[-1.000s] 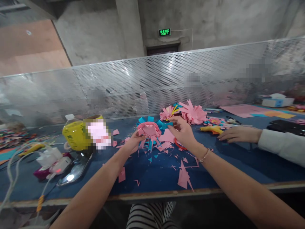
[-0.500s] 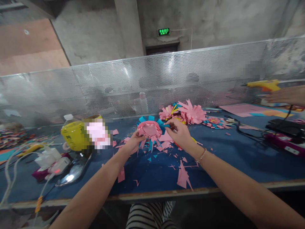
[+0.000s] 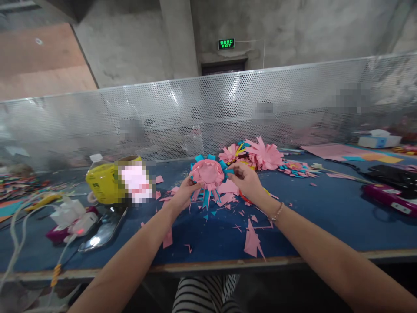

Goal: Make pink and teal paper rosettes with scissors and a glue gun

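Note:
Between my hands, above the blue table, is a paper flower (image 3: 208, 173) with a round pink middle and blue strips about its rim. Pink and blue tails hang from its lower edge. My left hand (image 3: 185, 191) grips the flower's left side, fingers closed on it. With thumb and fingers pinched, my right hand (image 3: 245, 179) holds a blue paper strip (image 3: 229, 170) at the flower's right edge. Pink paper scraps (image 3: 252, 239) lie on the table below and around the flower.
Finished-looking pink flowers (image 3: 263, 154) lie behind, to the right. At left stand a yellow-labelled bottle (image 3: 103, 180), a power strip with plugs (image 3: 78, 221) and a phone (image 3: 106, 230). A purple power strip (image 3: 389, 199) lies at right. A perforated metal screen (image 3: 156, 117) borders the back.
The flower has tilted so its pink middle faces me more. At the right, another person's hand with a yellow glue gun has left the view, and a tissue box now shows there.

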### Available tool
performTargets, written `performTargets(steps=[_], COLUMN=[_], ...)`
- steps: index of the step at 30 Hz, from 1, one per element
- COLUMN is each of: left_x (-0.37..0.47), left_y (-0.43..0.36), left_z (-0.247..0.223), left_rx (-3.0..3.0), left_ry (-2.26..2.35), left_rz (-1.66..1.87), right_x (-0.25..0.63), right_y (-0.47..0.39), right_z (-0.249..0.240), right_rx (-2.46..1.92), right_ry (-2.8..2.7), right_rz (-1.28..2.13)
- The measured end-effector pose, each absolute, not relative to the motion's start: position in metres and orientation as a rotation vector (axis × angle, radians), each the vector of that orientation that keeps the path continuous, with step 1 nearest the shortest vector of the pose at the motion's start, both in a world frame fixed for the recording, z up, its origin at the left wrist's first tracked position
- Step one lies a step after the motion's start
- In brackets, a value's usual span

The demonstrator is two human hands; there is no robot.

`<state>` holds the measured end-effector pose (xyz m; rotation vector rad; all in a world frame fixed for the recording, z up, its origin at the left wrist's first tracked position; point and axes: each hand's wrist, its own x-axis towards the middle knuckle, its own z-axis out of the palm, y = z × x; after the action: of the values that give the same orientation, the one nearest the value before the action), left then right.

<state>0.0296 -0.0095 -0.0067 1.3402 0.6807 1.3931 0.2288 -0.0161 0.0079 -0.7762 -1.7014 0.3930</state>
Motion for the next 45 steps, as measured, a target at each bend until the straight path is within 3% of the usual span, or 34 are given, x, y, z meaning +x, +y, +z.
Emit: performTargets(steps=[12, 22, 45], left_x=[0.031, 0.032, 0.039], left_y=[-0.010, -0.010, -0.016], left_z=[-0.007, -0.009, -0.006], left_rx=[1.318, 1.356, 1.541], left_ry=[0.707, 0.814, 0.929], left_rz=[1.324, 1.337, 1.487], right_x=[0.227, 0.226, 0.224], right_y=[-0.011, -0.011, -0.013], right_z=[0.010, 0.010, 0.006], right_rx=[-0.691, -0.735, -0.816], right_ry=[-1.549, -1.522, -1.582], right_rz=[0.728, 0.818, 0.431])
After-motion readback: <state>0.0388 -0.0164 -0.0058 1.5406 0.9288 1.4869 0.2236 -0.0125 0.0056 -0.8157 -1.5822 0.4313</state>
